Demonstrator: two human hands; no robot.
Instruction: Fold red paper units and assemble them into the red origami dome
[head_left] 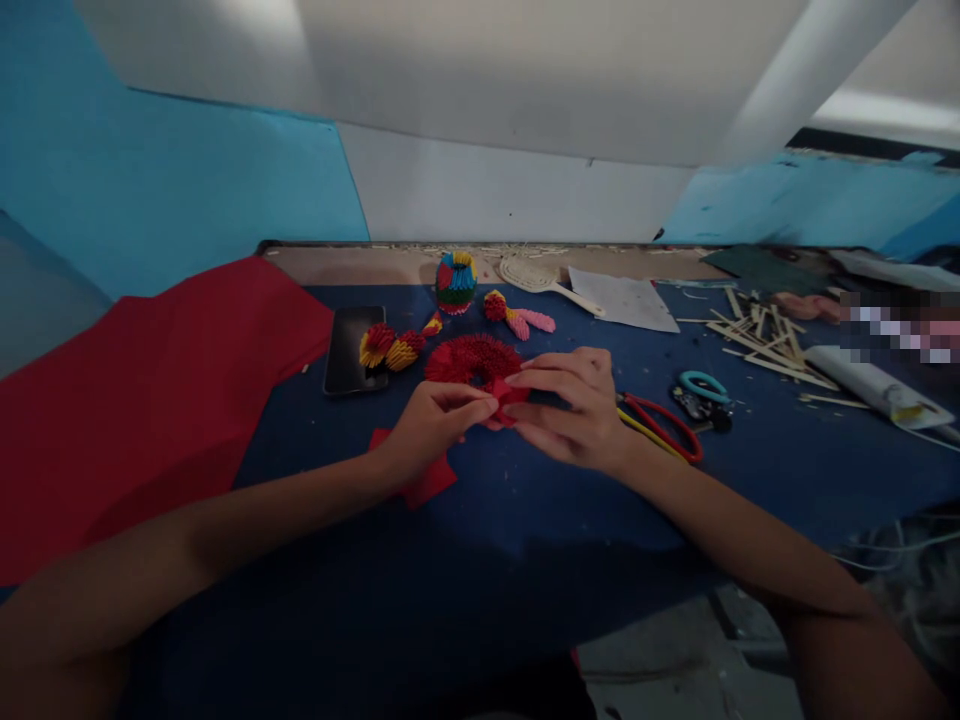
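Near the middle of the blue table, my left hand (439, 420) pinches the left edge of a small red paper piece (504, 398). My right hand (574, 410) has its fingers closed on the right side of that same piece. Just behind the fingers lies a red ring of folded paper (469, 358), whose near edge is partly hidden by the hands and the piece. Flat red paper (431, 485) rests on the table under and beside my left wrist.
A phone (346, 350), folded-paper figures (397, 347), a multicolour paper ball (456, 283) and a hairbrush (532, 274) lie behind. Large red sheets (150, 400) cover the left. Red-handled pliers (667, 425), teal-handled cutters (703, 388) and wooden sticks (772, 340) sit right.
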